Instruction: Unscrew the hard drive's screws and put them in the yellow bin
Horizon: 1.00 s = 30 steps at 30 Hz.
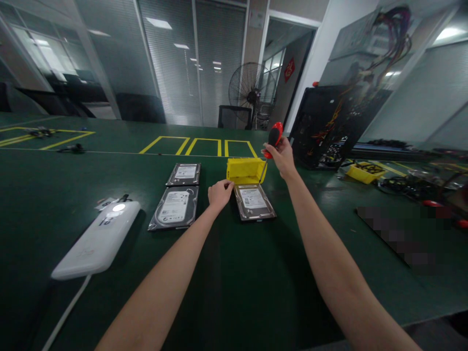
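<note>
My right hand is wrapped round the red-and-black handle of a screwdriver. Its thin shaft slants down in front of a yellow plastic bin, the tip close to the far right corner of a hard drive. Whether the tip sits on a screw is too small to tell. At the drive's far left corner, beside the bin, the fingers of my left hand are closed on the edge. Two more hard drives lie to the left, a shorter one behind a larger one.
A white power bank with a cable lies at left. An open black computer case stands back right, near another yellow bin and tangled cables. Yellow tape outlines mark the green table's far side.
</note>
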Each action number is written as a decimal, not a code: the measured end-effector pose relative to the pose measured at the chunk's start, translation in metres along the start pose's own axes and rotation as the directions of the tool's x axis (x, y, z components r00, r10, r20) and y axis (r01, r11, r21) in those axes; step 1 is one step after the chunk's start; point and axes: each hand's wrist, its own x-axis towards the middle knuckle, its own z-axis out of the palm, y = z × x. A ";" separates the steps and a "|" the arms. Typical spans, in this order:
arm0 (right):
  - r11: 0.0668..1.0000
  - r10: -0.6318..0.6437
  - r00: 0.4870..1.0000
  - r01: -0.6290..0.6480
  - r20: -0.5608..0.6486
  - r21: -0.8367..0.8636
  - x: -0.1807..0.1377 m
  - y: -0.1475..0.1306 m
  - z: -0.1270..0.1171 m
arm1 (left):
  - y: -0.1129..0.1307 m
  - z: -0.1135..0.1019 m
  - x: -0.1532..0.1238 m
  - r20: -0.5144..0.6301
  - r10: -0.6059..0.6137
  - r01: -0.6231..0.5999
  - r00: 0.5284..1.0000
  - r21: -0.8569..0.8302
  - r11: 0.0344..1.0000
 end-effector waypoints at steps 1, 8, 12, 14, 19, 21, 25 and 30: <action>1.000 0.003 1.000 -0.003 -0.002 -0.008 0.000 0.000 0.000 | 0.000 0.000 0.000 0.001 0.002 -0.002 1.000 -0.002 1.000; 1.000 0.006 1.000 -0.007 -0.005 -0.001 -0.001 -0.002 0.001 | 0.002 -0.003 -0.002 0.015 -0.001 0.001 1.000 -0.010 1.000; 1.000 -0.012 1.000 0.012 0.007 -0.002 -0.001 -0.002 0.001 | 0.004 -0.005 -0.003 0.027 -0.004 0.004 1.000 -0.008 1.000; 1.000 -0.007 1.000 0.007 0.011 -0.012 -0.001 -0.003 0.001 | 0.004 -0.005 -0.003 0.029 -0.005 0.005 1.000 -0.004 1.000; 1.000 0.003 1.000 -0.003 0.018 -0.015 -0.003 -0.004 0.001 | 0.004 -0.004 -0.002 0.023 -0.009 0.009 1.000 0.007 1.000; 1.000 -0.001 1.000 0.001 0.021 -0.024 -0.003 -0.004 0.001 | 0.003 -0.003 -0.002 0.018 -0.006 0.006 1.000 0.009 1.000; 0.999 -0.018 1.000 0.018 0.010 -0.043 -0.002 -0.009 0.000 | 0.002 -0.001 0.000 -0.003 -0.009 0.009 1.000 0.019 1.000; 0.994 -0.044 0.996 0.036 -0.080 -0.104 0.000 -0.029 -0.025 | 0.001 0.000 0.001 -0.012 -0.008 0.008 1.000 0.018 1.000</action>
